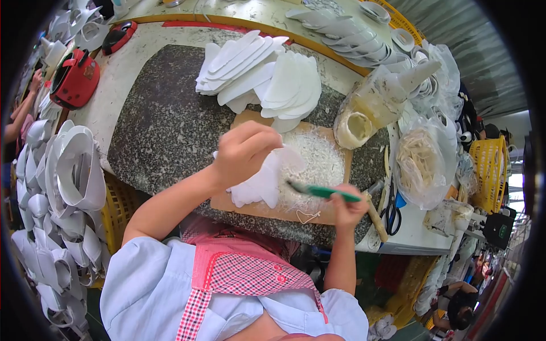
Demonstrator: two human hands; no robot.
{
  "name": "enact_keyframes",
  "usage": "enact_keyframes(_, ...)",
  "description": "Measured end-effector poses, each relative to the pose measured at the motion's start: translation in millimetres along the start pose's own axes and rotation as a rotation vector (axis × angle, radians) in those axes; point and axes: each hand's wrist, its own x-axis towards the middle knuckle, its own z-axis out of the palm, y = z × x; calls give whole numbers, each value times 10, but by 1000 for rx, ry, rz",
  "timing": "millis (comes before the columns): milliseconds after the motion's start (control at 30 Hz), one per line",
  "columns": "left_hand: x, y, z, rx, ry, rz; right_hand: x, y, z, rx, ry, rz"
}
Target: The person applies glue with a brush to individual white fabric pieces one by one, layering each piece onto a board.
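Observation:
My right hand (pixel 348 208) grips the green handle of a brush (pixel 325 192). The brush's dark tip points left, over the white-crusted part of a brown board (pixel 284 213). My left hand (pixel 248 149) is closed, fingers curled together, above several overlapping thin white cut pieces (pixel 256 184) on the board. Whatever may be between its fingertips is hidden, though a white edge shows beside them. Farther back lie fanned stacks of similar white, rounded pieces (pixel 293 85). To the right of these stands a glue-crusted, yellowish plastic bottle (pixel 369 111) with a round opening.
Under the board is a speckled dark slab (pixel 153 119). Black scissors (pixel 392 209) and a plastic bag of pale strips (pixel 421 156) lie right. White shoe-like parts (pixel 74 165) are heaped at left, near a red container (pixel 75 79). More white parts (pixel 352 40) line the back.

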Motion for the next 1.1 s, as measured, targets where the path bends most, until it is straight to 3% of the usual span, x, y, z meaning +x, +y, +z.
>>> enact_keyframes(33, 17, 37, -104, 91, 62, 223, -4, 2, -51, -2, 114, -4)
enact_keyframes(100, -206, 128, -206, 239, -166, 323, 97, 4, -96, -1, 333, -29)
enact_keyframes(200, -664, 122, -188, 381, -406, 354, 211, -11, 102, -48, 12, 81)
enact_keyframes(300, -744, 85, -177, 409, -478, 343, 527, 124, 392, -239, -184, -34)
enact_keyframes(400, -724, 107, -136, 432, -464, 340, 774, 30, 460, -417, -221, -224)
enact_keyframes(533, -677, 13, -70, 390, -519, 282, 387, -155, 290, -318, -549, -94)
enact_keyframes(567, -610, -20, -65, 258, -534, 175, 302, -175, 220, -244, -485, -2)
enact_keyframes(633, -378, -102, 14, 121, -346, 44, 182, -196, 107, -95, -350, 182)
enact_keyframes(733, 320, -230, 38, -17, -32, -52, 229, -199, 149, -174, -286, 28)
enact_keyframes(867, 991, -189, -234, 340, 151, 472, 512, -146, 498, -267, -390, -247)
enact_keyframes(967, 519, -564, -215, 432, -276, 264, 617, 35, 717, -252, -546, -412)
enact_keyframes(1033, 233, -372, -403, 403, -137, 160, 585, 43, 562, -303, -640, -401)
enact_keyframes(1100, -205, -237, -583, 382, -194, -29, 461, 0, 281, -349, -742, -332)
